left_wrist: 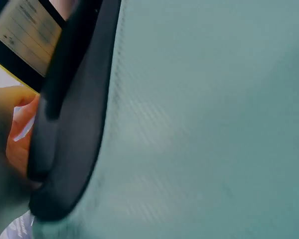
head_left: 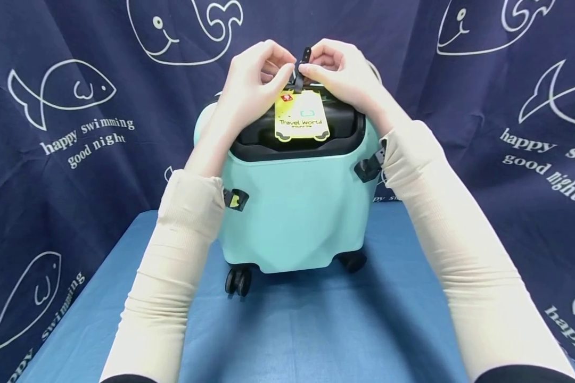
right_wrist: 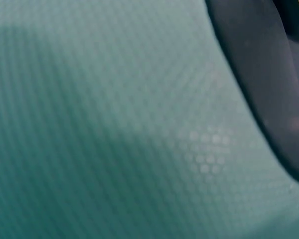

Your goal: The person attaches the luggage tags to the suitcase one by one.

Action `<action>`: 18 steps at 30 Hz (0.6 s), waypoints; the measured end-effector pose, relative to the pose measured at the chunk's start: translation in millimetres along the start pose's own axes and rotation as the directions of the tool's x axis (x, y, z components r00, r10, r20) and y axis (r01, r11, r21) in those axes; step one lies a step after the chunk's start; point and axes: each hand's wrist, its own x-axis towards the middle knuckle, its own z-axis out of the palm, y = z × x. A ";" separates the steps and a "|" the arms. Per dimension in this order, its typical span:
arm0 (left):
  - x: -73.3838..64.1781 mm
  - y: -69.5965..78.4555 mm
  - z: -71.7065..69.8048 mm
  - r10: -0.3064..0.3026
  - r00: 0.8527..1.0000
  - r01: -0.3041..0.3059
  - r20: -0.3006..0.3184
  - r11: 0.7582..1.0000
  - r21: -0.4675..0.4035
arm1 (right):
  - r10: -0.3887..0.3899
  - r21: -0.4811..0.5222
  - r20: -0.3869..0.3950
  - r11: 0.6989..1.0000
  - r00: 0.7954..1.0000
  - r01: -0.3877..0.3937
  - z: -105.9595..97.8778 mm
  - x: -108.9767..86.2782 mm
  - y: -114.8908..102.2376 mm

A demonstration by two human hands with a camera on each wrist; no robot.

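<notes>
A small mint-green suitcase [head_left: 294, 213] stands upright on its wheels, its black top panel [head_left: 268, 154] turned toward me. From the top handle area hangs a yellow luggage tag [head_left: 301, 127] lettered "Travel World", with a black strap [head_left: 299, 82]. My right hand [head_left: 347, 72] pinches the strap between thumb and curled fingers, its holed end sticking up. On the other side, my left hand [head_left: 251, 82] brings thumb and forefinger together at the strap. In the left wrist view the lined back of the tag shows beyond the black trim [left_wrist: 79, 124]. Green shell [right_wrist: 114, 99] fills most of the right wrist view.
The suitcase rests on a blue cloth-covered table [head_left: 287, 330]. Close behind and at both sides hangs a dark blue curtain [head_left: 91, 42] with white whale and fish drawings. Black wheels [head_left: 238, 280] show under the suitcase. Dark wrist-camera mounts [head_left: 370, 167] sit at both cuffs.
</notes>
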 end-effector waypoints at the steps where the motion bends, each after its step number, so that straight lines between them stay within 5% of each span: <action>1: -4.6 0.6 -0.5 0.032 0.999 -0.033 -0.014 0.999 -0.005 | 0.004 -0.007 -0.002 1.000 1.000 -0.004 -0.5 -0.3 0.2; 4: -21.5 -0.3 -2.3 0.158 0.984 -0.162 -0.078 0.986 -0.049 | 0.021 0.002 -0.005 1.000 1.000 -0.021 -0.4 0.0 -0.9; 9: -51.5 -7.0 -5.7 0.339 0.924 -0.367 -0.179 0.916 -0.160 | 0.039 0.045 0.006 0.998 0.999 -0.040 1.0 2.9 -3.6; 13: -68.6 -9.8 -5.1 0.406 0.905 -0.424 -0.126 0.888 -0.178 | 0.052 0.055 0.026 0.997 0.998 -0.053 1.9 3.4 -2.6; 18: -72.2 -7.2 2.4 0.476 0.876 -0.481 -0.077 0.873 -0.080 | 0.059 0.044 0.015 0.997 0.998 -0.060 -2.0 2.0 -2.0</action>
